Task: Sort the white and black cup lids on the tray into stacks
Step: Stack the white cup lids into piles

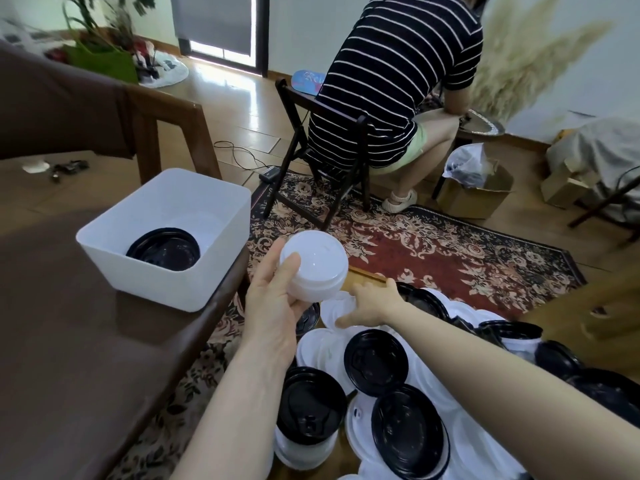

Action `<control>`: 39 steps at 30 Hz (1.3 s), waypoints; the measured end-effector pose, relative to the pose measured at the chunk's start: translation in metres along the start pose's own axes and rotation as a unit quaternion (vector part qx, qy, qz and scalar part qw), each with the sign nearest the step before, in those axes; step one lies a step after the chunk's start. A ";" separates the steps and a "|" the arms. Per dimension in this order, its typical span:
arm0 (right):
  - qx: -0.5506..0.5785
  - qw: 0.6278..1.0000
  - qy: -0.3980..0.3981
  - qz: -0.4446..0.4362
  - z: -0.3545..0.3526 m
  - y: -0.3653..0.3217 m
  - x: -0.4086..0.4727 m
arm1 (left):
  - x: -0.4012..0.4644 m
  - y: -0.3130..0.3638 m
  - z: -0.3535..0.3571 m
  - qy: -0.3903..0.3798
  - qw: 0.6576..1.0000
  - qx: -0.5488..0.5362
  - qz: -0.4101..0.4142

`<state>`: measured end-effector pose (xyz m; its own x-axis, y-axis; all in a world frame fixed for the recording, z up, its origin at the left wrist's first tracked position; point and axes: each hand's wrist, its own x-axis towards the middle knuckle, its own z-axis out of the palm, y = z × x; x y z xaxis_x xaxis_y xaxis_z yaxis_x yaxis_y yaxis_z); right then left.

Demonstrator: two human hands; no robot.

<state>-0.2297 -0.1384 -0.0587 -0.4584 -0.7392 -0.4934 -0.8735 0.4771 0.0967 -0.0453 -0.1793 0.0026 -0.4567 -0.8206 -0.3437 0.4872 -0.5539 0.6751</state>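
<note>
My left hand (273,303) grips a stack of white lids (313,268), held up above the tray's left side. Just to its right, my right hand (372,303) reaches down and pinches a loose white lid (332,315) at the far part of the pile. Black lids (375,362) and white lids (478,441) lie mixed on the wooden tray (367,274), of which only a strip of rim shows. A stack topped by a black lid (310,407) stands at the near left of the pile.
A white plastic bin (173,271) holding black lids (162,251) sits on the brown table (86,358) at left. A person in a striped shirt (398,81) sits on a dark folding chair (311,161) on the patterned rug (433,251). Cardboard boxes (474,195) stand at right.
</note>
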 end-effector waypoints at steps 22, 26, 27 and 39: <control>0.416 0.877 0.201 -0.131 -0.070 -0.006 -0.108 | -0.018 -0.004 0.004 -0.088 0.994 0.035 -0.045; 0.429 0.881 0.119 -0.163 -0.070 -0.005 -0.120 | -0.021 0.000 0.003 -0.102 0.993 0.011 -0.054; 0.417 0.887 0.097 -0.174 -0.069 -0.004 -0.125 | -0.022 0.000 0.004 -0.106 0.993 0.005 -0.056; 0.344 0.896 0.213 -0.183 -0.055 -0.004 -0.123 | -0.028 0.001 0.004 -0.127 0.988 0.064 -0.055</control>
<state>-0.1785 -0.0760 0.0492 -0.3107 -0.9505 0.0064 -0.7377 0.2369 -0.6322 -0.0349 -0.1566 0.0155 -0.6824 -0.6847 -0.2560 0.3328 -0.6027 0.7253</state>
